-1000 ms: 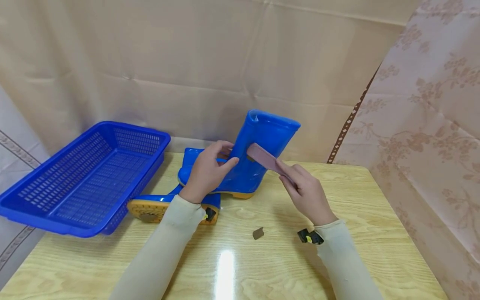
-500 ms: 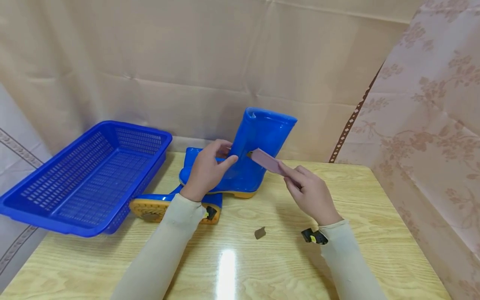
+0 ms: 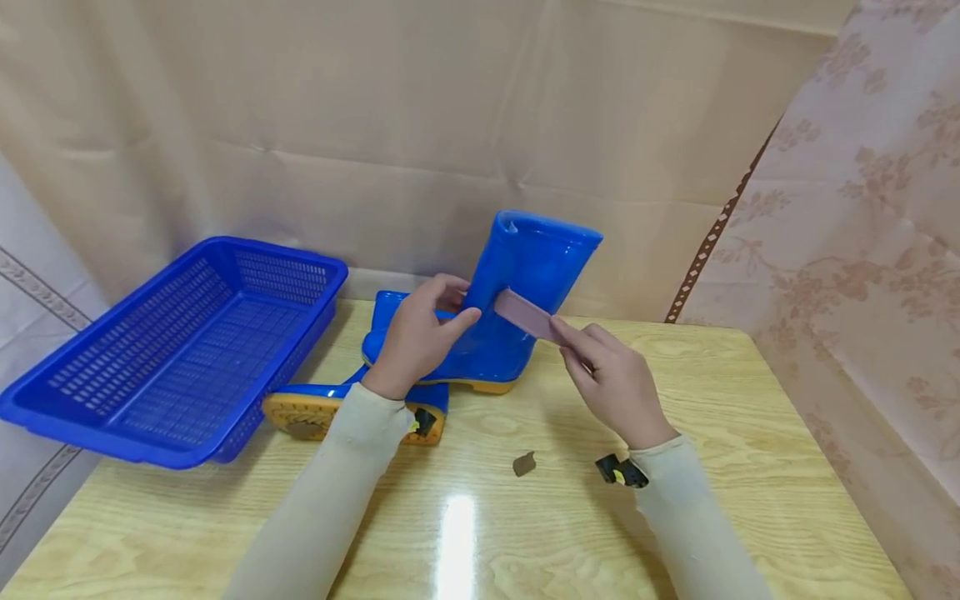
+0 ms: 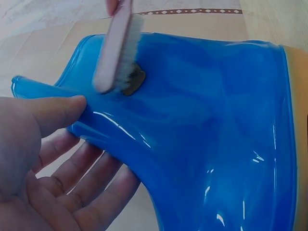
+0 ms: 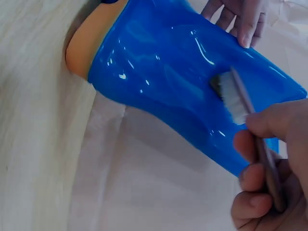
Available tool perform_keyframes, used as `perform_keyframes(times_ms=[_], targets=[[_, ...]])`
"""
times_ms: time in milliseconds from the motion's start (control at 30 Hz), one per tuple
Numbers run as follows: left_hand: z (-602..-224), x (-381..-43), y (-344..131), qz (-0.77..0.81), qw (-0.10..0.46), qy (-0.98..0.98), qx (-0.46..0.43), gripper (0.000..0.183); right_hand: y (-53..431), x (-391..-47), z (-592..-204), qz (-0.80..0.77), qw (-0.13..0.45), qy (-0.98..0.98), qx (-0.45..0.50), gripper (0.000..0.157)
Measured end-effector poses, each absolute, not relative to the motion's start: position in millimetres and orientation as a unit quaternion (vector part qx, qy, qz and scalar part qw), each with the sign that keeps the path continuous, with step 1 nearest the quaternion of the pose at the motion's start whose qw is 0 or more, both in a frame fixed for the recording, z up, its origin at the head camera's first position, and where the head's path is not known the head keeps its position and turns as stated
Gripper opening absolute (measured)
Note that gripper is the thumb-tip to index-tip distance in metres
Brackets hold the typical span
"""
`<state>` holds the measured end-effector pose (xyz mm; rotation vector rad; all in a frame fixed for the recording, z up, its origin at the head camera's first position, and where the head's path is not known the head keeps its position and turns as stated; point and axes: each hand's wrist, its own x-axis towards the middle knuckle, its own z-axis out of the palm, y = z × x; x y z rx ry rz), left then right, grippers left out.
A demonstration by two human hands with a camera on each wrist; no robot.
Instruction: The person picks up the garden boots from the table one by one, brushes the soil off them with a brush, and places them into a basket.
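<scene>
Right fingers (image 5: 252, 178), closed on brush (image 3: 525, 317), sliding it toward ten o'clock over dark spot (image 4: 137, 81); rubbing likely going on. Left fingers (image 4: 115, 195), half closed, holding boot (image 3: 543, 267) at nine o'clock.

From my head, the view faces forward and down, far enough back for both my sleeves (image 3: 315, 492), the basket (image 3: 213, 354) at left and the boot (image 3: 498, 348) mid-frame. Both wrist views look closely at that boot, sharing its dark patch (image 4: 137, 82) and the brush (image 4: 109, 62) (sole (image 4: 297, 96) at right in the left's, upper left in the right's).
</scene>
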<state>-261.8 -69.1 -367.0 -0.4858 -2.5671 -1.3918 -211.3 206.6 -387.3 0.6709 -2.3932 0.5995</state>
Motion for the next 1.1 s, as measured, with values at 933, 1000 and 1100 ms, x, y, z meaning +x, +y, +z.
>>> perform_keyframes(times_ms=[933,1000,1100], targets=[[-369.6,-262.6,-69.2,-0.468,0.096,-0.867,-0.140,0.038,210.8,-209.2,-368.1,0.190,0.253,-0.919,0.236,0.038],[-369.3,-262.7,-69.0,-0.467,0.096,-0.868,-0.139,0.038,214.0,-207.8,-365.8,0.195,0.250,-0.919,0.234,0.039],[-369.0,-262.0,-69.3,-0.466,0.097,-0.868,-0.143,0.038,215.4,-207.7,-365.9,0.204,0.261,-0.913,0.239,0.039]])
